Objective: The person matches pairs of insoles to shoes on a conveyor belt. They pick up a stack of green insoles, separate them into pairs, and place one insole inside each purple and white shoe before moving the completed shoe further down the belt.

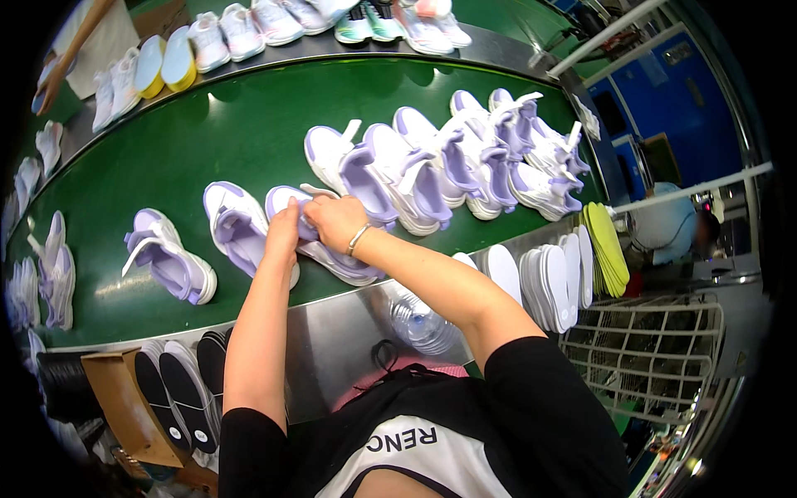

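Observation:
Both my hands are closed on a white and lilac sneaker (342,264) at the near edge of the green work surface (108,286). My left hand (283,227) grips its upper near the toe, thumb toward the tongue. My right hand (335,221), with a bracelet at the wrist, has its fingers bent at the tongue and strap; the fingertips are partly hidden. Just left of my left hand lies a matching sneaker (235,217). Further left is another one (170,257), its strap loose. Beyond my right hand stand several more matching sneakers (365,174) in rows.
A metal ledge (332,332) runs along my side, holding a plastic bottle (419,322) and stacks of insoles (548,286). Black insoles (178,390) stand near a cardboard box (116,398). A wire basket (647,349) is at right. Other shoes (241,33) line the far ledge.

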`<state>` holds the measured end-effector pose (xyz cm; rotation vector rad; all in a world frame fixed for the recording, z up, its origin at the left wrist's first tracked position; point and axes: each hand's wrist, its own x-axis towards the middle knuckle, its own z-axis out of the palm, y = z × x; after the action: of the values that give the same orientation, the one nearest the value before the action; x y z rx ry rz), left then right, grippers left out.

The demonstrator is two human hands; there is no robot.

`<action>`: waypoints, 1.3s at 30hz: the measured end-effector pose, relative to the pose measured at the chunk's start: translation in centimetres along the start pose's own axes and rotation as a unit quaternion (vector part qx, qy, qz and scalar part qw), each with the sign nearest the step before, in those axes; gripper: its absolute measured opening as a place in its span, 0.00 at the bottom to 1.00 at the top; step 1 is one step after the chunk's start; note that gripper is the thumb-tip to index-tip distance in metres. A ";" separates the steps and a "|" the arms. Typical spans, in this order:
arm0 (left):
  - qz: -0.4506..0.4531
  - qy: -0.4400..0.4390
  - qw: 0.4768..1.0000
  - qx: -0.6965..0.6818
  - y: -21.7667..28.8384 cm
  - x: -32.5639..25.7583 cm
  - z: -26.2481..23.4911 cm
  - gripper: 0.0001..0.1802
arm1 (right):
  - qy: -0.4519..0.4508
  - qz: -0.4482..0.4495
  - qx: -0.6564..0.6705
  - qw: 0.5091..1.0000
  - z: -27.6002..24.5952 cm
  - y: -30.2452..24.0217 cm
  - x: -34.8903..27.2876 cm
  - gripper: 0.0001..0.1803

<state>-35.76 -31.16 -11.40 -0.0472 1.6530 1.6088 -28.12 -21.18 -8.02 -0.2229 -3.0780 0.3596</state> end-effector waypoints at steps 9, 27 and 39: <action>0.305 0.142 0.888 0.312 -6.0 -4.1 3.3 0.27 | -0.003 0.023 0.276 0.961 -10.0 2.3 -14.3 0.06; 0.576 0.215 0.673 0.412 6.3 -2.2 6.1 0.28 | -0.018 0.524 0.004 0.851 -1.6 16.0 -35.2 0.26; 0.347 0.033 0.847 0.402 3.8 3.3 8.8 0.17 | 0.013 0.448 -0.014 0.894 -3.3 16.9 -35.0 0.22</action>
<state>-35.53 -21.35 -8.84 1.0401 2.4441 1.2239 8.97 -9.31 -9.38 -1.6276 -2.7260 0.3084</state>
